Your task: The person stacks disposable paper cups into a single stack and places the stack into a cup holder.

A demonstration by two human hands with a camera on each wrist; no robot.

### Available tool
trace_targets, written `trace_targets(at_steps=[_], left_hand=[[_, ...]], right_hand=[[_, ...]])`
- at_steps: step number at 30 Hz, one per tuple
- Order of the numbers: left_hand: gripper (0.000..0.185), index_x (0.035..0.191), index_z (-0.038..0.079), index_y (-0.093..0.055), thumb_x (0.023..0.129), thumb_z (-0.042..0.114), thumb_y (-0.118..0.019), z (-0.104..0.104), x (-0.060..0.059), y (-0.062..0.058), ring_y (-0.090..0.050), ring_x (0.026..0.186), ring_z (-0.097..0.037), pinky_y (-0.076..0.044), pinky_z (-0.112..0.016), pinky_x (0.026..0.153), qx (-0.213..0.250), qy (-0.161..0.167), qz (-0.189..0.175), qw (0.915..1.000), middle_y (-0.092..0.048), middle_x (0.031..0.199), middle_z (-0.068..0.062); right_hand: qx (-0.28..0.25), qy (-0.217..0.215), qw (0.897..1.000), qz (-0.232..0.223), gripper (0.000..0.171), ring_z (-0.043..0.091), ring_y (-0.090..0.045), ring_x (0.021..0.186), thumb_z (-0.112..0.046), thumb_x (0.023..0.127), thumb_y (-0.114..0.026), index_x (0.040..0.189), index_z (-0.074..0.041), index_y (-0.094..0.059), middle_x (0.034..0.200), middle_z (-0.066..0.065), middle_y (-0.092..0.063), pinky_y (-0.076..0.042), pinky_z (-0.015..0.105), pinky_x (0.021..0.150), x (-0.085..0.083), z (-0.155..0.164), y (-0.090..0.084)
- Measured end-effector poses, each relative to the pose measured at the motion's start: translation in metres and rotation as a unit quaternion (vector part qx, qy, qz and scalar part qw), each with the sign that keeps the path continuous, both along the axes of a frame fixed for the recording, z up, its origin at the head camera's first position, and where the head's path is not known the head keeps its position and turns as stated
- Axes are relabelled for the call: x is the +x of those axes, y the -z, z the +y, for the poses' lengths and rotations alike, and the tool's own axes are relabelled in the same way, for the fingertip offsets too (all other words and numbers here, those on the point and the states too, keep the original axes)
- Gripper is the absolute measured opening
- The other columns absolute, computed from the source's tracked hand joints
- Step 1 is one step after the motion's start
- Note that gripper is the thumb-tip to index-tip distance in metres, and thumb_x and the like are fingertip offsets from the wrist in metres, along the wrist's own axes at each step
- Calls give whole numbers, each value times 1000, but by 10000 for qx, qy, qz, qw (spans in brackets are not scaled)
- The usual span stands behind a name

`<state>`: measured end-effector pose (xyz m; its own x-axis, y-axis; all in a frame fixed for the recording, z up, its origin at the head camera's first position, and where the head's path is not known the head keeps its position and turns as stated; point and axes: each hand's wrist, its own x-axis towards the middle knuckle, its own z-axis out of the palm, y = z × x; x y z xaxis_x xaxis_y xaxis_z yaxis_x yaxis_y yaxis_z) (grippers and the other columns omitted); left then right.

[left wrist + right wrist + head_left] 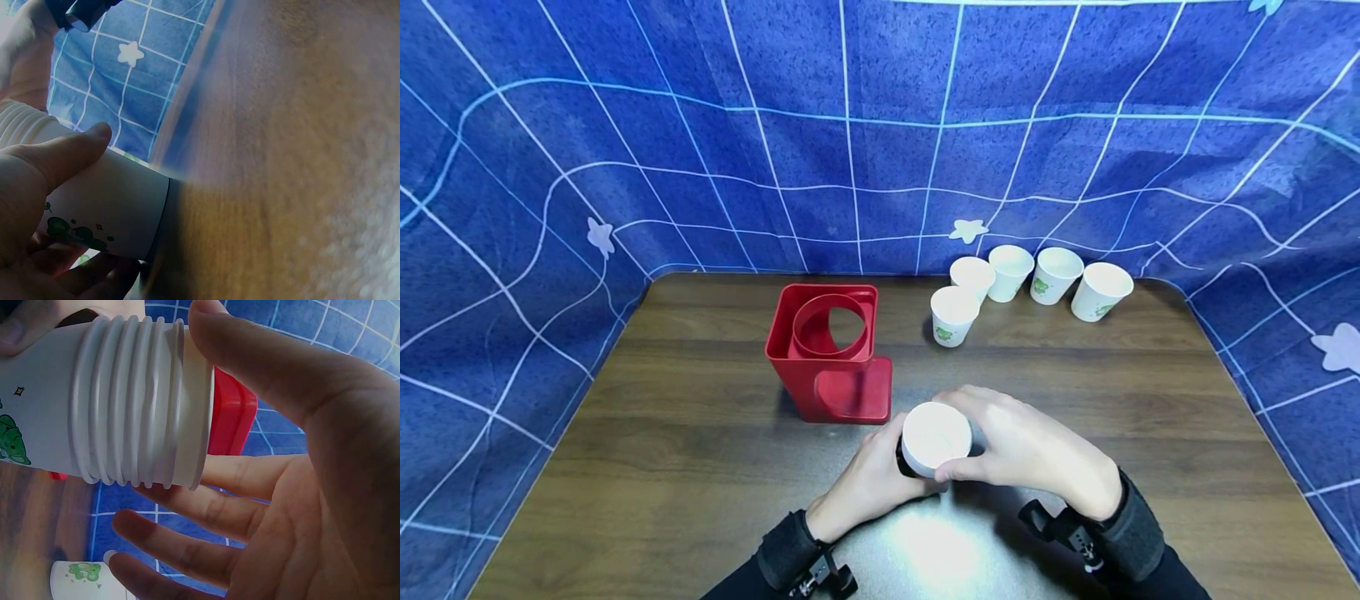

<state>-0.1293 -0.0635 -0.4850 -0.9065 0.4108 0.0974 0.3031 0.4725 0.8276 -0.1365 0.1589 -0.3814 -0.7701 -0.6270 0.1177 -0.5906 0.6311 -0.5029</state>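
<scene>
A nested stack of white paper cups (936, 437) stands upright over the table, green cartoon prints on its side. My left hand (871, 477) grips the stack around its lower part; in the left wrist view the thumb lies along the printed wall (122, 194). At the top, my right hand (1026, 435) pinches the uppermost paper cup (195, 409) by its rim, thumb on one side and index finger on the other. That rim sits slightly farther from the closely spaced rims below it. The other right fingers are spread apart.
A red plastic holder (820, 383) with a round ring on top and a flat foot stands left of the stack. Several single paper cups (953, 317) stand upright toward the back right of the wooden table (662, 467). A blue gridded cloth (880, 150) hangs behind.
</scene>
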Motion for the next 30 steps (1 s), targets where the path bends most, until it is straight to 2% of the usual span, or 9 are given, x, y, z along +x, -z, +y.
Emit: trace_targets(at_steps=[13, 21, 30], left_hand=[[74, 133, 15, -57, 71, 27, -95, 0, 0, 1, -63, 113, -11, -53, -38, 101, 8, 25, 65, 10000, -68, 123, 3], [73, 131, 14, -58, 70, 27, -95, 0, 0, 2, -65, 111, -13, -54, -37, 97, 5, -2, 299, 9996, -70, 120, 2], [73, 131, 14, -58, 70, 27, -95, 0, -1, 3, -65, 111, -13, -54, -38, 98, 77, 5, 266, 9996, -70, 120, 2]], right_hand=[[41, 14, 9999, -157, 69, 16, -65, 111, -52, 83, -83, 132, -8, -64, 123, 1, -69, -57, 42, 94, 0, 0, 1], [-17, 15, 9993, -371, 69, 15, -65, 108, -48, 82, -85, 133, -7, -63, 123, 3, -69, -57, 41, 93, -2, -1, 3], [-45, 31, 9989, -471, 69, 16, -65, 110, -45, 82, -86, 134, -6, -62, 124, 4, -69, -57, 43, 95, -2, -2, 4]])
